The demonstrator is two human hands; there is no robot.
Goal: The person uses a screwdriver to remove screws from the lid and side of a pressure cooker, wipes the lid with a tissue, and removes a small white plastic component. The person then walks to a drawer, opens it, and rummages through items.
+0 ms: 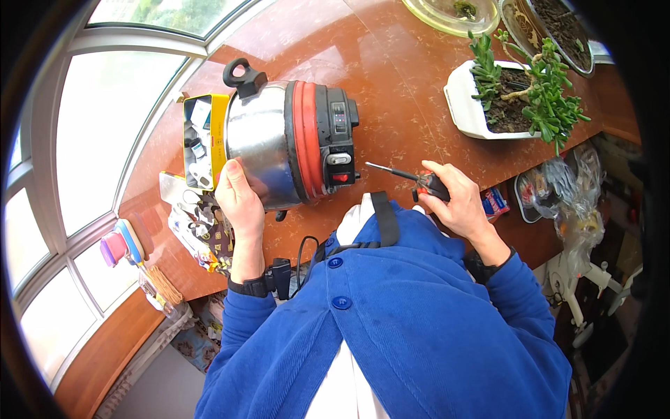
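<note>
A pot-shaped electric appliance (259, 133) lies on its side on the reddish-brown table. It has a shiny steel body, a red band, and a black end with a switch panel facing right. My left hand (239, 199) grips the lower left of the steel body, thumb on the metal; its other fingers are partly hidden. In my right hand (457, 199) is a screwdriver (401, 172) with a dark handle and thin shaft. Its tip points left toward the switch panel, apart from it.
Behind the appliance stands a yellow box (218, 140) of small items. A patterned bag (216, 227) lies near my left forearm. At right, a succulent grows in a white planter (460, 105). Clear plastic bags (579, 209) hang past the table's right edge. Windows (98, 133) line the left.
</note>
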